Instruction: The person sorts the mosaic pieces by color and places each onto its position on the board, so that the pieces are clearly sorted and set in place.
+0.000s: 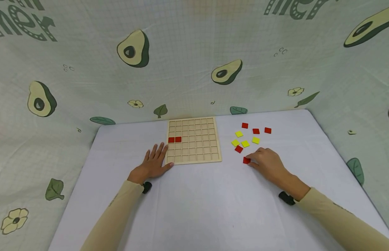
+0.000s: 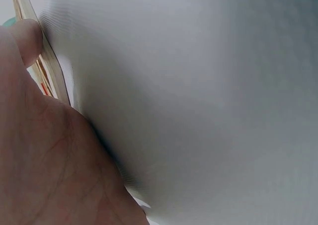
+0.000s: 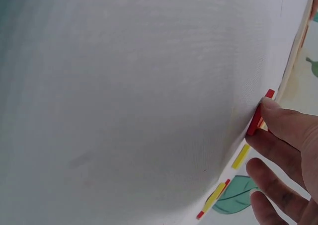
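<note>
A wooden grid board point(image 1: 194, 141) lies on the table, with two red square tiles point(image 1: 174, 139) side by side in cells near its left edge. My left hand point(image 1: 155, 163) rests flat with fingers spread, the thumb on the board's near left corner and the fingertips along its left side. Thumb and index finger of my right hand point(image 1: 269, 166) pinch a red tile point(image 1: 246, 160) to the right of the board. The right wrist view shows that red tile point(image 3: 255, 119) edge-on between thumb and finger, the other fingers loosely bent.
Beyond my right hand lie several loose yellow tiles point(image 1: 245, 143) and red tiles point(image 1: 256, 131). One red tile point(image 1: 239, 149) is close to the pinched one. A printed avocado cloth point(image 1: 188, 69) hangs behind and beside the white table point(image 1: 194, 209).
</note>
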A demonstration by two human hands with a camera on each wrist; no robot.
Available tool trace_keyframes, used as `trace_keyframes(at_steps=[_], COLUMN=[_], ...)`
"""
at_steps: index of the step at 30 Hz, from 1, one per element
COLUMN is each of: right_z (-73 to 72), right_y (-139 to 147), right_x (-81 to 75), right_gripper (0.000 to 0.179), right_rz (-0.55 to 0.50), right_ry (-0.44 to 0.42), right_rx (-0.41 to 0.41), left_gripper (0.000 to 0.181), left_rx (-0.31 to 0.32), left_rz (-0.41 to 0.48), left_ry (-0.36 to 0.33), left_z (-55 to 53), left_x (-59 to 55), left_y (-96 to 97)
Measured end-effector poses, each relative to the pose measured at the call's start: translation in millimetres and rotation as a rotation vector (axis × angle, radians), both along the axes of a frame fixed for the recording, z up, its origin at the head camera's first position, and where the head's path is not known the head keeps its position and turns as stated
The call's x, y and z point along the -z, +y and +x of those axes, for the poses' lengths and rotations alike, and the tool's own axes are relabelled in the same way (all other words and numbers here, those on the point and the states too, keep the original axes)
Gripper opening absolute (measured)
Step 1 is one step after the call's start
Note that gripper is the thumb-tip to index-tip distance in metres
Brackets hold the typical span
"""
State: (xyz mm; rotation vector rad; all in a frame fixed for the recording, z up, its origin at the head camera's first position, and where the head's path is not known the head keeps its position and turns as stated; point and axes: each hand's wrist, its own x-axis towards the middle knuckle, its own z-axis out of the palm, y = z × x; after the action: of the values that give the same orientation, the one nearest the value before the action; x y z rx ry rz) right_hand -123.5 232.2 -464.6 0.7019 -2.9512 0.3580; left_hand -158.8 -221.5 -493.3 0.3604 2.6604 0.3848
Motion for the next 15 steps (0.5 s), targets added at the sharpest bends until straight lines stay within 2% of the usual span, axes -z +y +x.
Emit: trace_keyframes(at_steps=[9,15], right_z=[0.8,-0.1], right_y=[0.4,0.0], right_x=[3.4,2.5], right_gripper=[0.034,0.032], right_rz=[-0.009,-0.014], right_ry=[-0.009,-0.018], right_rx=[-0.015,-0.014], left_gripper=[0.092,0.093], left_rx=[-0.001,-0.006], left_rz=[-0.009,-0.002], left_ry=[-0.012,-0.014], left_z=[-0.4,-0.3], left_x=[-0.4,-1.3], left_y=[0.4,0.6])
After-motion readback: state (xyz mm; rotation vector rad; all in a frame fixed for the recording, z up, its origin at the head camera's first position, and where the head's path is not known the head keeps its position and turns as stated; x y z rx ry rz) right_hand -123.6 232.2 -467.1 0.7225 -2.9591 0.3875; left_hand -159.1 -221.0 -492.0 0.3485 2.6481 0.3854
